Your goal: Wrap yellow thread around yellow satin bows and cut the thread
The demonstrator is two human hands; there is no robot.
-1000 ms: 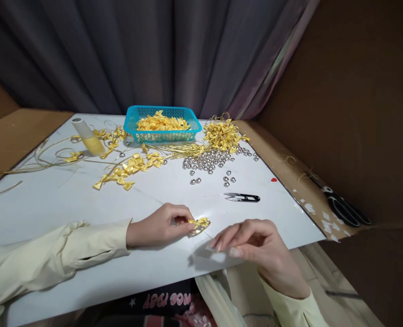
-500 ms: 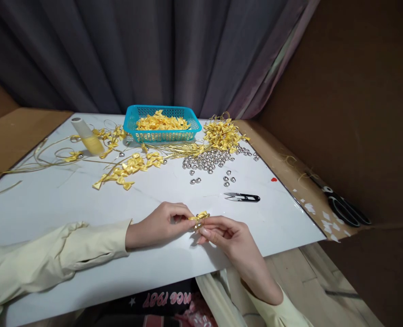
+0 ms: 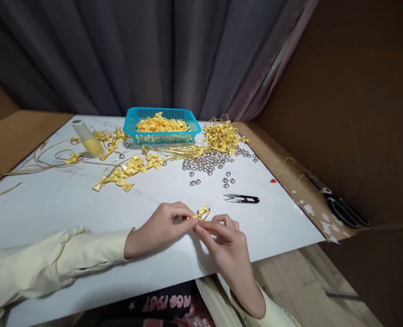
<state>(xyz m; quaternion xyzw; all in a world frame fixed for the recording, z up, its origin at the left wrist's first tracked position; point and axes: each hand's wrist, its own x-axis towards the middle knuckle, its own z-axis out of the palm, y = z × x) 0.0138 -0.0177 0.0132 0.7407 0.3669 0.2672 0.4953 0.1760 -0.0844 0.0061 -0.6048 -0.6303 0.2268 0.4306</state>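
Observation:
Between my hands, over the near part of the white table (image 3: 147, 268), is a yellow ribbon bow (image 3: 204, 211) with gold cord looped around it. My left hand (image 3: 165, 227) pinches the bow's left side between thumb and fingers. From the right, my right hand (image 3: 227, 240) meets it with thumb and forefinger pinched on the gold cord just below the bow. The fingertips of both hands nearly touch and hide part of the cord. Beyond my right hand lie black thread snips (image 3: 242, 199), blades pointing left.
Loose yellow bows (image 3: 133, 168) and silver beads (image 3: 206, 162) lie mid-table. Behind them stand a blue basket (image 3: 162, 139) of bows, a pile of corded bows (image 3: 222, 136) and a white-capped bottle (image 3: 87, 138). Black scissors (image 3: 344, 209) rest on cardboard at the right.
My right hand has shifted slightly down and left, its fingertips now under the bow close to my left thumb. The cord loop stands more upright. My left hand has barely moved.

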